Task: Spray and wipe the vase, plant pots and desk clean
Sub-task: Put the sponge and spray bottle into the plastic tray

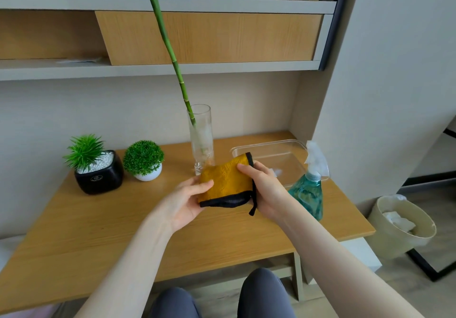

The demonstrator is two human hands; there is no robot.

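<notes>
Both hands hold a folded yellow cloth (pixel 228 182) with black trim above the wooden desk (pixel 98 231). My left hand (pixel 187 201) grips its left edge from below; my right hand (pixel 264 189) pinches its right side. Just behind the cloth stands a tall clear glass vase (pixel 201 137) with a long green stem leaning left. At the left back sit a black square pot (pixel 101 177) with a spiky green plant and a small white round pot (pixel 148 175) with a ball-shaped plant. A teal spray bottle (pixel 309 192) with a white trigger stands right of my right hand.
A clear plastic tray (pixel 274 147) lies at the desk's back right, behind the spray bottle. A beige waste bin (pixel 399 226) with crumpled paper stands on the floor to the right. Shelves with wood panels hang above the desk. My knees show below the front edge.
</notes>
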